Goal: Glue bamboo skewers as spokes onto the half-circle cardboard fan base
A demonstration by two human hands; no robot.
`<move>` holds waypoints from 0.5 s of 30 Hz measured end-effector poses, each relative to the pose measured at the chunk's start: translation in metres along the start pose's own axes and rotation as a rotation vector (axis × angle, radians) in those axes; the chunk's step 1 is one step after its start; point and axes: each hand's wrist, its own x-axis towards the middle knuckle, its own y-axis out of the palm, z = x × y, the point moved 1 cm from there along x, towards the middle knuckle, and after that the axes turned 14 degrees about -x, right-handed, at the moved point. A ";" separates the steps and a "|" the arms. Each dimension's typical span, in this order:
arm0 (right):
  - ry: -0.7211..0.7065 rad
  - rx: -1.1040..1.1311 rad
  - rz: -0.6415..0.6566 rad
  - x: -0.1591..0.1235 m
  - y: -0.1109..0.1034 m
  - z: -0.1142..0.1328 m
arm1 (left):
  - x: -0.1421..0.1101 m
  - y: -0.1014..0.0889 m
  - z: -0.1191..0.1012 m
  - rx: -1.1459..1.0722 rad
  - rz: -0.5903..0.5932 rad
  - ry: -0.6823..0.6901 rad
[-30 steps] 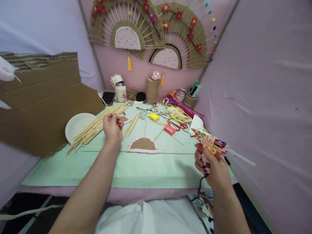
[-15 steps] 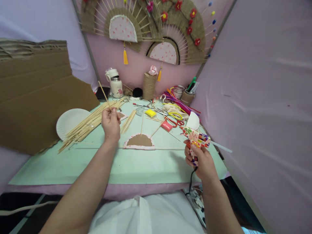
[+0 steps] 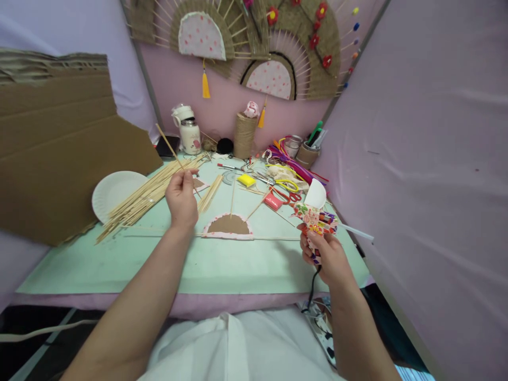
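Between thumb and fingers, my left hand (image 3: 182,198) pinches a thin wooden stick (image 3: 169,144), which slants up to the left. Wrapped round the handle of a hot glue gun (image 3: 313,221) covered in floral pattern is my right hand (image 3: 325,251); a pale glue stick (image 3: 357,232) pokes out of its back. On the table between my hands lies a cardboard half-circle (image 3: 228,226) with a pink-and-white fabric border. Two sticks rise from its curved edge, and others extend sideways from its straight base. A pile of sticks (image 3: 145,193) lies beyond my left forearm.
A white paper plate (image 3: 115,191) and a large cardboard sheet (image 3: 67,153) are at the left. Scissors (image 3: 286,185), a yellow packet (image 3: 246,180), a red packet (image 3: 272,201) and a twine spool (image 3: 245,135) sit toward the back. The glue gun's black cord (image 3: 312,288) drops over the table's front edge.
The stick in my left hand has tilted a little, and its lower end now shows below my fingers. My right hand keeps hold of the glue gun. The camera view has shifted slightly.
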 end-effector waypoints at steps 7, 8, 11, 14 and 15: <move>0.001 0.002 -0.004 0.001 0.004 -0.006 | 0.000 0.004 -0.002 -0.209 -0.059 -0.057; -0.003 -0.004 -0.003 0.001 0.005 -0.007 | 0.000 0.004 -0.002 -0.215 -0.067 -0.067; -0.004 -0.024 0.007 0.001 0.006 -0.012 | 0.000 0.004 -0.002 -0.226 -0.092 -0.113; -0.004 -0.026 0.022 0.001 0.009 -0.018 | 0.000 0.005 -0.003 -0.258 -0.120 -0.177; -0.007 -0.019 0.028 0.001 0.011 -0.019 | 0.000 0.005 -0.003 -0.272 -0.127 -0.196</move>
